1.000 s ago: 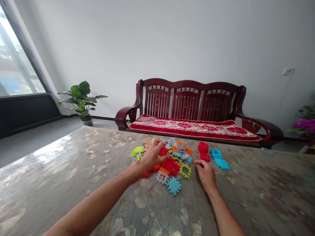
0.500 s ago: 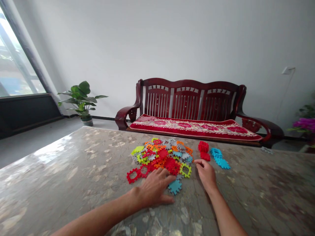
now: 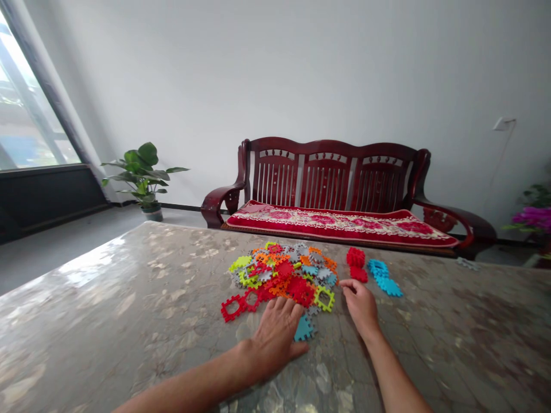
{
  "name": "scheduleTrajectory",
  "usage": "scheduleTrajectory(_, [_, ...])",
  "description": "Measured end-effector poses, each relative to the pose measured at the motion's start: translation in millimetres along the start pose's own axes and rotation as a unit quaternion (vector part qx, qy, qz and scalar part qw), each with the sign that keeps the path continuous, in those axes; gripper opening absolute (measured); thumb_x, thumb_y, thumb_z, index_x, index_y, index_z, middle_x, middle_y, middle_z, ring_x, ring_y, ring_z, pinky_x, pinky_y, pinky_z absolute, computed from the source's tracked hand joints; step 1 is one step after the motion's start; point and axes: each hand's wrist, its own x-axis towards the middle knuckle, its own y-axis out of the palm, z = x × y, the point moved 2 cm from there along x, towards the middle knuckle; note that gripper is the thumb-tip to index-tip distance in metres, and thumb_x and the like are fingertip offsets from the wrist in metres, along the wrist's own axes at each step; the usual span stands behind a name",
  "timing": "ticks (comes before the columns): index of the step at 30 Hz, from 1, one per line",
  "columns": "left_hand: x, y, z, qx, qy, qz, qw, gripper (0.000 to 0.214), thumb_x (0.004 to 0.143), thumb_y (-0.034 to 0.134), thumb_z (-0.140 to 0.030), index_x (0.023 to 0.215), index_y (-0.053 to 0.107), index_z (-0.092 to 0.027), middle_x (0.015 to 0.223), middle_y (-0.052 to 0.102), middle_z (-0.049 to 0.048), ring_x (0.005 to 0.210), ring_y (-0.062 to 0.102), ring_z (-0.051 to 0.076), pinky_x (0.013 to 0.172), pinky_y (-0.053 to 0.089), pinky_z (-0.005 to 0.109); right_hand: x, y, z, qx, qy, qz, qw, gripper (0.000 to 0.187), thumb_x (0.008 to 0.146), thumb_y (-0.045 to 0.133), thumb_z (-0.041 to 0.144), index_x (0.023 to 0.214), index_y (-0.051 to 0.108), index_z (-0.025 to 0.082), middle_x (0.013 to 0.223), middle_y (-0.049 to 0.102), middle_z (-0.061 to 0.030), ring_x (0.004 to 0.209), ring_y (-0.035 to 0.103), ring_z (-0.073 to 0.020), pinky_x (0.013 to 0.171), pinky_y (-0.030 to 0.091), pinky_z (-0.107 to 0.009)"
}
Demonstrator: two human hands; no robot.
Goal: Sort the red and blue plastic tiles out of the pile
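Note:
A heap of flat toothed puzzle tiles in red, orange, green, grey and blue lies on the marbled table. My left hand lies flat and open on the table at the heap's near edge, fingers covering part of a blue tile. Two linked red frame tiles sit just left of that hand. My right hand rests on the table right of the heap, fingers curled loosely, nothing visible in them. Beyond it are a small red stack, a red tile and blue tiles.
A dark red wooden bench with a floral cushion stands behind the table. A potted plant is on the floor at left, by a window. Purple flowers are at the far right. A grey tile lies alone on the table's right.
My left hand drew back from the top of the heap to its near edge and now lies over the blue tile. Red frame tiles came out to the left. The right hand stayed put.

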Motion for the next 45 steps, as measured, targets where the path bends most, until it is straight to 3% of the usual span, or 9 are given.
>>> scheduleTrajectory(4, [4,4.8,1,-0.019,0.005,0.009,1.000,0.060,0.077,0.066,-0.041,0.131,0.046,-0.026,0.124,0.057,0.0067,0.115,0.046,0.029,0.103,0.035,0.045,0,0,0,0.002,-0.001,0.003,1.000,0.029,0.072,0.047,0.035,0.085,0.071,0.024,0.090,0.075,-0.0032,0.086,0.067,-0.0234,0.079,0.047,-0.033])
scheduleTrajectory(12, [8,0.5,0,-0.026,0.016,0.028,0.999,0.049,0.067,0.066,-0.031,0.114,0.056,-0.021,0.111,0.060,0.0076,0.104,0.052,0.026,0.090,0.043,0.036,0,0,1,-0.005,0.005,0.007,1.000,0.032,0.072,0.045,0.038,0.086,0.070,0.023,0.091,0.074,-0.0045,0.088,0.067,-0.0244,0.081,0.046,-0.034])
scheduleTrajectory(18, [16,-16.6,17,-0.046,-0.011,-0.055,0.997,0.037,0.072,0.062,-0.029,0.108,0.056,-0.023,0.105,0.060,0.0053,0.101,0.053,0.023,0.087,0.044,0.033,1,1,0,-0.009,0.016,0.014,1.000,0.032,0.072,0.045,0.038,0.086,0.070,0.024,0.093,0.074,-0.0040,0.090,0.067,-0.0245,0.081,0.046,-0.034])
scheduleTrajectory(24, [52,-47.4,52,-0.058,-0.057,-0.175,0.981,0.042,0.075,0.063,-0.025,0.116,0.054,-0.022,0.107,0.061,0.0065,0.102,0.055,0.024,0.090,0.044,0.036,1,1,0,-0.016,0.017,0.009,1.000,0.032,0.072,0.044,0.037,0.086,0.071,0.024,0.092,0.075,-0.0036,0.089,0.067,-0.0239,0.082,0.046,-0.034])
scheduleTrajectory(28, [68,-57.5,73,-0.082,-0.094,-0.220,0.967,0.045,0.077,0.067,-0.033,0.119,0.053,-0.024,0.111,0.059,0.0071,0.105,0.055,0.024,0.092,0.044,0.039,1,1,-1,-0.012,0.020,0.008,1.000,0.032,0.071,0.045,0.037,0.085,0.071,0.024,0.091,0.075,-0.0031,0.088,0.067,-0.0237,0.081,0.047,-0.034])
scheduleTrajectory(31, [64,-59.7,82,-0.094,-0.100,-0.247,0.959,0.045,0.079,0.066,-0.038,0.121,0.054,-0.024,0.114,0.059,0.0073,0.106,0.056,0.024,0.093,0.044,0.039,2,1,-2,-0.009,0.020,0.009,1.000,0.031,0.071,0.046,0.037,0.085,0.071,0.025,0.091,0.074,-0.0028,0.088,0.066,-0.0236,0.081,0.047,-0.034])
scheduleTrajectory(34, [48,-58.4,89,-0.083,-0.116,-0.230,0.963,0.033,0.083,0.060,-0.035,0.114,0.057,-0.024,0.111,0.060,0.0064,0.103,0.057,0.022,0.090,0.045,0.036,2,1,-2,-0.012,0.018,0.010,1.000,0.031,0.071,0.045,0.036,0.085,0.071,0.024,0.091,0.074,-0.0030,0.089,0.066,-0.0237,0.082,0.047,-0.034])
scheduleTrajectory(38, [18,-55.7,99,-0.054,-0.152,-0.162,0.974,0.018,0.086,0.053,-0.032,0.099,0.062,-0.023,0.104,0.063,0.0050,0.097,0.060,0.020,0.086,0.045,0.032,2,1,-1,-0.009,0.014,0.014,1.000,0.032,0.072,0.044,0.037,0.085,0.070,0.024,0.092,0.075,-0.0038,0.089,0.067,-0.0241,0.082,0.047,-0.034])
scheduleTrajectory(45, [-30,-41.7,101,0.002,-0.195,-0.023,0.981,0.031,0.082,0.056,-0.042,0.106,0.061,-0.024,0.112,0.058,0.0090,0.107,0.056,0.026,0.090,0.046,0.037,1,0,-1,-0.017,0.011,0.016,1.000,0.031,0.072,0.045,0.038,0.086,0.070,0.024,0.091,0.074,-0.0031,0.087,0.067,-0.0238,0.079,0.046,-0.033])
